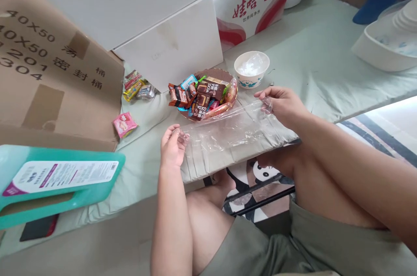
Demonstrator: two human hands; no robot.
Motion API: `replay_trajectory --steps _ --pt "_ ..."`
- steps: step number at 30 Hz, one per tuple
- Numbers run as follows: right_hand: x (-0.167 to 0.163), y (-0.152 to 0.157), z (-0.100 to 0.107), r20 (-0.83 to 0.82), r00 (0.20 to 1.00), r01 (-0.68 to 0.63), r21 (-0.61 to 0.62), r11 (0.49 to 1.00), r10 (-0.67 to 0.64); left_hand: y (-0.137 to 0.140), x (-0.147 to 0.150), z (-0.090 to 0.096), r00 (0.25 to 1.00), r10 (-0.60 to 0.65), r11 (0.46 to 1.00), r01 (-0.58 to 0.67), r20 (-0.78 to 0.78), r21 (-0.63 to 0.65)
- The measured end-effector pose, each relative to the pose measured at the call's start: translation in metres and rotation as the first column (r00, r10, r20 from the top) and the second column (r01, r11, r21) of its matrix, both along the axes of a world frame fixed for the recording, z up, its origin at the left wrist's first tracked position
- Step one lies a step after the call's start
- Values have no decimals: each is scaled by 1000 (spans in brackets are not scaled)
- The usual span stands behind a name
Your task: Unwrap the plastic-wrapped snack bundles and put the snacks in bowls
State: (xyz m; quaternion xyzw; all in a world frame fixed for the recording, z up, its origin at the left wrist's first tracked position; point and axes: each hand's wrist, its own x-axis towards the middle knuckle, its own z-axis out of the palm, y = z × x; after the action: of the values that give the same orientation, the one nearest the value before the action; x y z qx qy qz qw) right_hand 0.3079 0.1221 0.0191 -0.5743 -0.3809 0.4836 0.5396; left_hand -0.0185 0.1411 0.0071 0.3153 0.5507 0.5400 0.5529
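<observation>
Head view, with clock directions from the clear plastic film (pixel 233 133): the film hangs stretched over the near edge of a table (pixel 321 56) covered in pale green cloth. The left hand (pixel 172 147) pinches one end between thumb and fingers; the right hand (pixel 286 104) pinches the other. At 11 o'clock, a brown scalloped plate (pixel 213 74) holds heaped wrapped snacks (pixel 202 103), some marked COCOA. At 1, a blue-patterned white bowl (pixel 249 81) contains crumpled clear plastic (pixel 250 66). A Wahaha water carton (pixel 252 11) stands at 12, a brown cardboard box (pixel 61 67) at 10, a green plastic jug (pixel 97 193) towards 8.
</observation>
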Motion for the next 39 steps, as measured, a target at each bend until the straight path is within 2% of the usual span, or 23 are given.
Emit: replay_trajectory --steps 3,6,9,11,14,15,17,20,23,25,27,29,31,33,35,37,39 --pt "5 6 -6 12 1000 12 -10 1000 -12 2 1 -3 998 -46 999 46 -50 6" --pt "13 10 -11 67 992 105 -22 994 -103 6 1 -4 991 -88 996 85 -98 -35" --pt "21 8 -13 165 969 180 54 982 -186 8 -1 -5 994 -86 994 81 -65 -72" --pt "22 4 -12 324 923 164 163 973 -210 8 -1 -5 996 -82 994 80 -19 -71" --pt "15 -3 -6 565 781 95 312 945 -265 2 4 -2 993 -119 993 119 -18 -11" --pt "11 -6 -3 608 743 71 346 935 -281 -1 6 0 991 -131 991 132 -42 15" --pt "2 -13 6 635 718 14 396 918 -285 -7 10 7 986 -144 987 149 -82 58" --pt "-11 -29 22 582 800 -112 388 915 -149 -19 12 19 987 -156 982 159 -35 106" --pt "-19 -46 41 414 897 -290 283 914 156 -32 9 31 979 -190 974 178 79 138" --pt "-23 -53 50 286 895 -419 274 866 343 -40 10 35 966 -222 968 201 135 153" --pt "-28 -55 53 223 840 -543 309 781 495 -45 17 35 947 -270 957 244 173 154" --pt "-36 -51 49 242 752 -659 292 693 613 -47 29 34 920 -339 939 317 199 134" --pt "-45 -45 41 294 629 -775 164 611 719 -44 41 32 889 -408 913 396 207 97" --pt "-52 -41 33 338 507 -839 -21 544 793 -37 47 31 882 -438 899 434 171 64" --pt "-55 -38 29 365 436 -834 -178 522 822 -30 45 29 901 -424 905 421 86 56" --pt "-53 -38 27 344 437 -804 -266 532 831 -22 35 27 922 -386 920 386 -15 62" --pt "-49 -37 28 275 457 -793 -305 527 846 -17 23 24 940 -331 939 336 -81 73"
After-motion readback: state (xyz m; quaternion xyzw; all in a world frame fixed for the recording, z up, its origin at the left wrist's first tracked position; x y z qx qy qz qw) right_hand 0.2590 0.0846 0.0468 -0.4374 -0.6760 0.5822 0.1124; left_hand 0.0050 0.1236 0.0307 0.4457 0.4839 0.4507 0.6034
